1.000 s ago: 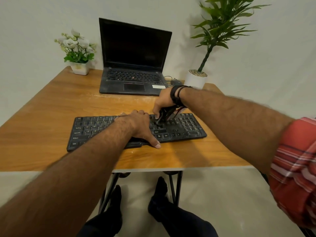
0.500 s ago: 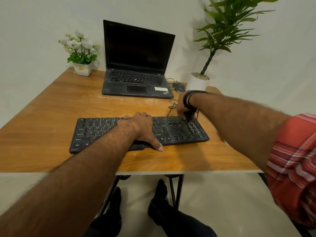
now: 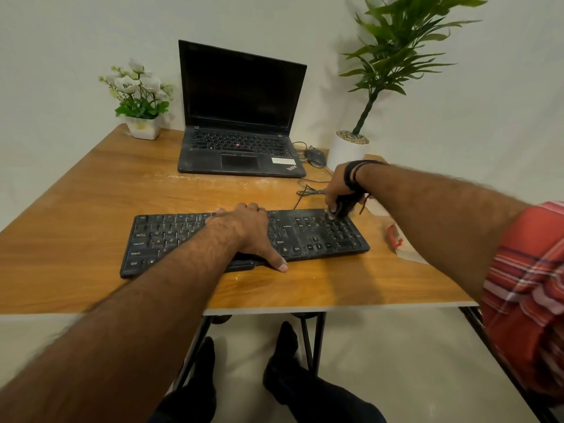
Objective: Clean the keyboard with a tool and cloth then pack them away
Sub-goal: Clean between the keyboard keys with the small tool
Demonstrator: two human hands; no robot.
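Wooden desk (image 3: pixel 91 209), left hand (image 3: pixel 244 230) flat on keyboard (image 3: pixel 320 236)

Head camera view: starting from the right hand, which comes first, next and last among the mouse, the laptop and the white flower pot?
From the right hand, which grips a dark tool on the keyboard's right end:
1. Mouse, just behind the hand, beside the laptop's right edge.
2. Laptop, farther back, centre of the table.
3. White flower pot, far left back corner.

A wooden table (image 3: pixel 91 215) on dark metal legs (image 3: pixel 311 340) stands against a plain pale wall (image 3: pixel 61 41). The floor (image 3: pixel 396 361) below is pale and smooth. Soft light casts faint shadows on the far wall.
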